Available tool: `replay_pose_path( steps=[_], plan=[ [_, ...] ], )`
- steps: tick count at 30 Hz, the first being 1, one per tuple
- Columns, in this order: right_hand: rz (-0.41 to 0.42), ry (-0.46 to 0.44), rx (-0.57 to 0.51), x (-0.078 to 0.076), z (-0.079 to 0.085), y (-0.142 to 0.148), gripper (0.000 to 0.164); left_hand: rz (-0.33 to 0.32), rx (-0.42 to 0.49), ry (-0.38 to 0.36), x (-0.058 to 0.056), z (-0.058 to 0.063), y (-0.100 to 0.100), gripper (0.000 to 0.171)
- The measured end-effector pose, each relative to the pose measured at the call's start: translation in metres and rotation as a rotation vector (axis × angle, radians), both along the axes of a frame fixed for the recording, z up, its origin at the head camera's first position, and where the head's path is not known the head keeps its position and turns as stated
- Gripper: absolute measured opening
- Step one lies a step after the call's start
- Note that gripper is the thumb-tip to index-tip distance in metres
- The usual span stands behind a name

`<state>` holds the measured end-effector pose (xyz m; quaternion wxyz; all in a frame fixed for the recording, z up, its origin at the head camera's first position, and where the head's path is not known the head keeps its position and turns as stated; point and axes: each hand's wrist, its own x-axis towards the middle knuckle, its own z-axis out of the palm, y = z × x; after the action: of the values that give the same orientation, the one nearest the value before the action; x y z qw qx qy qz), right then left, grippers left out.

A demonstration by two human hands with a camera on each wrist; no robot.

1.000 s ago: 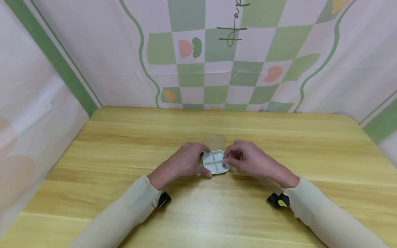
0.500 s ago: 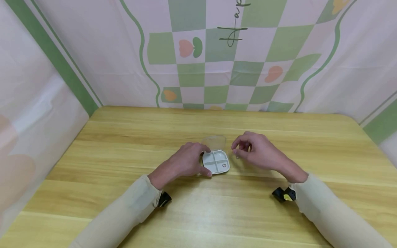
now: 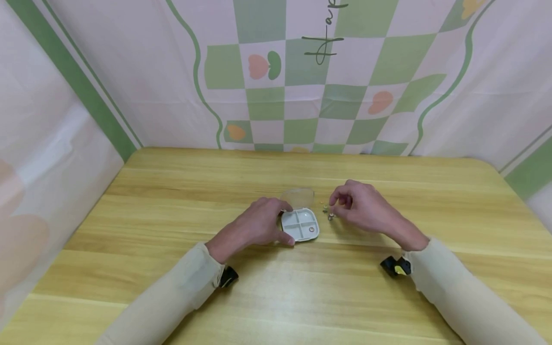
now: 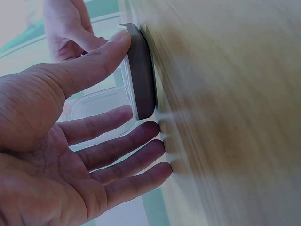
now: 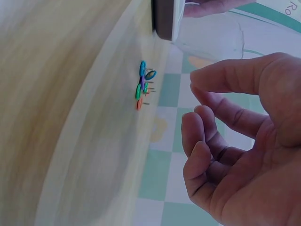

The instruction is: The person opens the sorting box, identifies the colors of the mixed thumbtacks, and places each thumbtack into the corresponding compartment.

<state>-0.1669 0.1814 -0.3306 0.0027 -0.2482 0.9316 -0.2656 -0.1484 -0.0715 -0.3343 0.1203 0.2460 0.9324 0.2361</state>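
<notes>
The left hand [image 3: 260, 221] holds a palm-shaped arc at the left side of a pale, rounded-corner, four-compartment plastic box [image 3: 290, 232], pinching it between the thumb on the near edge and the forefinger at the far edge; its remaining fingers reach out straight, their tips down at the bench. The right hand [image 3: 364, 206] is loosely bent, thumb and forefinger tips drawn close, the other fingers curling gently towards the palm; nothing shows between the tips.

Just beside those right fingertips, on their left, is a small cluster of coloured pins with flat round heads and thin metal shafts [image 5: 142, 84]. It lies between the right hand and the box, a little beyond the box's middle as the wearer sees it, so the right hand is much the nearer. The cluster is too small for a sure long axis in the head view; from the right wrist, several heads lie flat with their shafts pointing up off the bench, and one blue ring-like head tilts.

The heads are glossy teal, green, purple and orange. The box has a dark, smooth outer wall and a light cross-shaped divider; one small round piece [image 3: 312, 229] sits in its near right compartment. Past its far edge lies a clear, thin lid [image 3: 298, 195].

Further out come cream cloth sleeves [image 3: 166, 299], the yellowish wood-grain bench [image 3: 267, 297] and a wrinkled green-and-white checked cloth backdrop [image 3: 302, 96].
</notes>
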Motion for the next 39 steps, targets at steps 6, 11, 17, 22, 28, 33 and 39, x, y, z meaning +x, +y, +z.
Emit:
replay_pose_path(
  steps=[6,11,17,22,28,33,39],
  plan=[
    [-0.002,0.007,0.057,-0.002,-0.002,0.001,0.007,0.002,-0.002,0.0,0.0,-0.001,0.0,0.073],
    [0.018,0.042,0.107,-0.004,-0.006,0.002,0.008,0.004,-0.003,-0.001,0.0,-0.001,0.0,0.073],
    [0.034,0.057,0.14,-0.004,-0.009,0.003,0.01,0.006,-0.003,-0.003,-0.001,0.0,0.0,0.074],
    [0.041,0.05,0.157,-0.004,-0.011,0.002,0.009,0.001,-0.002,-0.002,-0.001,-0.001,0.0,0.073],
    [0.044,0.043,0.168,-0.004,-0.011,0.002,0.011,0.001,-0.008,-0.001,0.0,0.0,0.0,0.073],
    [0.053,0.039,0.181,-0.004,-0.011,0.002,0.01,-0.004,-0.005,0.001,-0.001,0.0,0.0,0.073],
    [0.06,0.038,0.193,-0.003,-0.01,0.002,0.008,-0.004,-0.004,0.0,-0.001,0.0,0.0,0.073]
  ],
)
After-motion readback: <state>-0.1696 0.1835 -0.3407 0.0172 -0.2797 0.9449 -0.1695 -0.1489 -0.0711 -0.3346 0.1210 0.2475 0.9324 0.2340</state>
